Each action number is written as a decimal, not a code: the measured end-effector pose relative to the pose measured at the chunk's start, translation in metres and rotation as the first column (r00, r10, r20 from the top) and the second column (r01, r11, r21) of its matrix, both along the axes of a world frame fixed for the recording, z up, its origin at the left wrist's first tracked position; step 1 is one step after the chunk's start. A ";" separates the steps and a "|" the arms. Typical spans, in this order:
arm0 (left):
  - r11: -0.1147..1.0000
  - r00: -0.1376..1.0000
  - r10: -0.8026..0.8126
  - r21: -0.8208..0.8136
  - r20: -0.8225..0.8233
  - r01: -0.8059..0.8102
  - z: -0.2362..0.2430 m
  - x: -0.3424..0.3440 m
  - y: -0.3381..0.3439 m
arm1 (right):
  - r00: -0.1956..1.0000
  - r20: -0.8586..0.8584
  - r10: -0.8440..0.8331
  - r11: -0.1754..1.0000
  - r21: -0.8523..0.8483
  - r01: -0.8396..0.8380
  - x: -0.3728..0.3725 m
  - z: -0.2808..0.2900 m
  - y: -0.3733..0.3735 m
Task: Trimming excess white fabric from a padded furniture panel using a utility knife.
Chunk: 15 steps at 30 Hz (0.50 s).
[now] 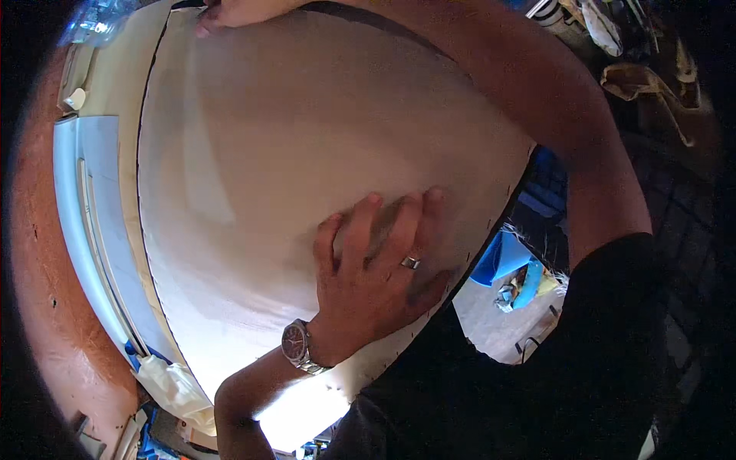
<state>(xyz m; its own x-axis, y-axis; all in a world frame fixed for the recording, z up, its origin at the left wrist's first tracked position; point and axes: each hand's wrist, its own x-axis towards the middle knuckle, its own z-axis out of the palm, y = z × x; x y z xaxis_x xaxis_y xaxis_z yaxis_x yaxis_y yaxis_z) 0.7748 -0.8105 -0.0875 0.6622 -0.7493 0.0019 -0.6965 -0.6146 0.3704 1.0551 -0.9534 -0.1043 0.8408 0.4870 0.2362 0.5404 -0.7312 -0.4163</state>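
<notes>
A large cream panel (261, 153) fills the middle of the view, with a dark edge and small dark marks along its right rim. My left hand (376, 268) lies on its surface near that rim, palm down and fingers spread. A ring is on one finger and a metal wristwatch (295, 343) on the wrist. My right arm reaches across the far side of the panel. At the far left corner, my right hand (241, 11) has its fingers bent together against the edge; the upper border cuts part of it off, and whatever they pinch is hidden.
Left of the panel lie a pale blue roll (77, 184) and thin strips on a reddish-brown surface (42, 268). A crumpled white cloth (176, 391) is at lower left. Blue items (502, 261) lie on the floor at right. Clutter (606, 31) stands at the far right.
</notes>
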 end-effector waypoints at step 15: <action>0.996 0.987 -0.021 -0.081 0.158 0.034 -0.006 0.025 -0.016 | 0.968 0.001 -0.251 0.957 -0.153 0.248 -0.051 0.041 0.014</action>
